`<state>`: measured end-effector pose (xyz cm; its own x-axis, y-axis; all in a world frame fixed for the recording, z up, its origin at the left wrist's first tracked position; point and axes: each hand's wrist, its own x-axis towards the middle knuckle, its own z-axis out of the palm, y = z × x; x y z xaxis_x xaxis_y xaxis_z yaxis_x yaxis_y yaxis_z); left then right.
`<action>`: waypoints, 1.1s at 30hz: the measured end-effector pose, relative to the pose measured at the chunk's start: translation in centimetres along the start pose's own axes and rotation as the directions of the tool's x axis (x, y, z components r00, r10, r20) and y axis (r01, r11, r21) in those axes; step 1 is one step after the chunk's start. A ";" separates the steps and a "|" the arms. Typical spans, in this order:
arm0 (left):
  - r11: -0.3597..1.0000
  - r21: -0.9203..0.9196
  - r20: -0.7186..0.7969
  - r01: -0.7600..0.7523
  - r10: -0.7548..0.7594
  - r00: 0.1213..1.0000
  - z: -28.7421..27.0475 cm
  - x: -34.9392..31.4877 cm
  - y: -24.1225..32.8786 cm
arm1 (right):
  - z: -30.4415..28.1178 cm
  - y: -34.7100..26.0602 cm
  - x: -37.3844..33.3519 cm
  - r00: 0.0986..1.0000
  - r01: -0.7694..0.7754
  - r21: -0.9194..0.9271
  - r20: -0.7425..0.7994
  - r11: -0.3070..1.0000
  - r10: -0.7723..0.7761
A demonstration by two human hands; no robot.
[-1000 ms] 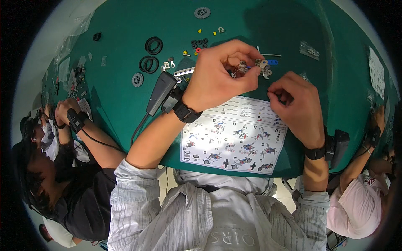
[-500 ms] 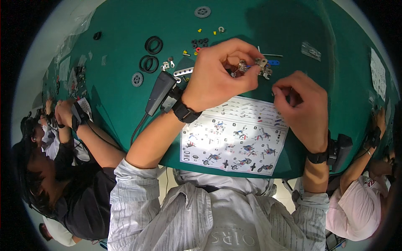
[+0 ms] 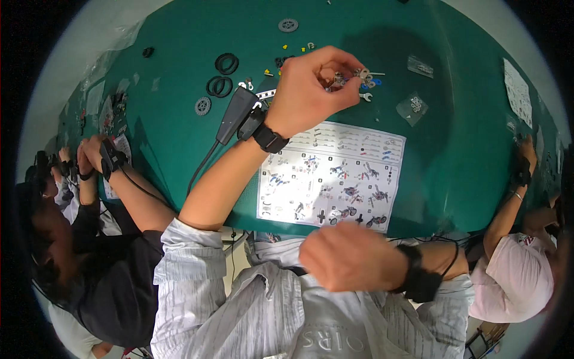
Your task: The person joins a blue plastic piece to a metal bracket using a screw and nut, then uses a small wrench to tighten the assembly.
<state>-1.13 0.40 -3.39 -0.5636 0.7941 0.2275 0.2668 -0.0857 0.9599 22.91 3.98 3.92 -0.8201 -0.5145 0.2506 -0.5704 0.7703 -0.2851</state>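
Note:
My left hand (image 3: 314, 90) is raised over the table, its thumb and fingers pinching a small metal model assembly (image 3: 362, 74). Silvery brackets stick out past the fingertips, while the palm side of the piece is partly hidden. Close by the fingertips lie a blue strip (image 3: 375, 82) and a small open-ended spanner (image 3: 366, 97). My right hand (image 3: 353, 257) is smeared by motion in front of my shirt, just past the near table edge; its fingers cannot be made out. Between the hands, a printed picture instruction sheet (image 3: 287, 203) lies flat.
Black rubber tyres (image 3: 219, 87), a grey wheel (image 3: 203, 106) and a perforated metal strip (image 3: 266, 94) lie left of my left hand. Another grey wheel (image 3: 288, 25) is farther back. At right are a bag of nuts (image 3: 414, 107) and another clear bag (image 3: 420, 66). People sit on both sides.
My right hand has dropped from beside the assembly toward my body, uncovering the bag of nuts. My left hand keeps hold of the assembly, slightly farther up and left in view.

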 end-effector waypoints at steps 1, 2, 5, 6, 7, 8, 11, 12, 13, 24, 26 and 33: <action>0.999 0.041 -0.012 -0.008 0.009 1.000 -0.1 -0.2 0.1 | 1.2 -1.8 -0.2 1.000 0.013 0.056 0.002 0.998 -0.013; 0.999 0.044 -0.015 -0.016 0.016 1.000 -0.1 -0.3 0.3 | 2.7 -3.6 -0.6 1.000 0.018 0.048 0.001 0.999 -0.018; 0.998 -0.052 -0.048 -0.030 0.027 0.998 0.3 -0.2 1.0 | 8.8 -6.5 -1.6 0.999 0.001 0.241 0.036 0.970 -0.010; 0.999 -0.032 -0.046 -0.041 0.039 0.998 0.2 -0.1 1.1 | 11.3 -6.8 -1.8 0.999 -0.023 0.267 0.050 0.963 0.011; 0.998 -0.024 -0.035 -0.052 0.051 0.998 0.6 -0.1 1.0 | 13.5 -7.2 -2.0 0.997 -0.063 0.291 0.069 0.955 0.045; 0.998 -0.020 -0.034 -0.058 0.057 0.998 0.3 -0.5 1.0 | 15.3 -7.2 -1.6 0.997 -0.060 0.286 0.064 0.956 0.043; 0.997 -0.050 -0.045 -0.053 0.051 0.998 0.8 -0.5 0.6 | 19.3 -5.9 -0.3 0.992 -0.001 0.271 -0.123 0.963 0.035; 0.998 -0.016 -0.044 -0.054 0.054 0.998 0.6 -0.6 0.8 | 20.1 -5.8 0.3 0.995 -0.078 0.359 -0.024 0.930 0.093; 0.998 0.014 -0.038 -0.060 0.060 0.997 0.8 -0.4 0.9 | 20.9 -5.5 0.8 0.986 -0.167 0.432 0.078 0.886 0.148; 0.996 0.075 0.036 -0.045 0.042 0.998 0.7 -0.8 0.5 | 28.3 -4.7 5.2 0.875 -0.290 0.592 -0.154 0.752 0.458; 0.996 0.072 0.039 -0.045 0.043 0.998 0.8 -0.6 0.2 | 27.7 -4.6 5.9 0.885 -0.303 0.581 -0.122 0.755 0.449; 0.999 -0.036 -0.022 -0.041 0.040 0.999 1.7 -0.6 -0.1 | 27.6 -4.2 6.9 0.913 -0.327 0.531 -0.035 0.782 0.405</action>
<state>0.48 0.98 -3.87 -0.5700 0.7763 0.2694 0.2609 -0.1398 0.9552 18.35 -13.24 -18.65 -0.9787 -0.1445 0.1457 -0.2027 0.5705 -0.7959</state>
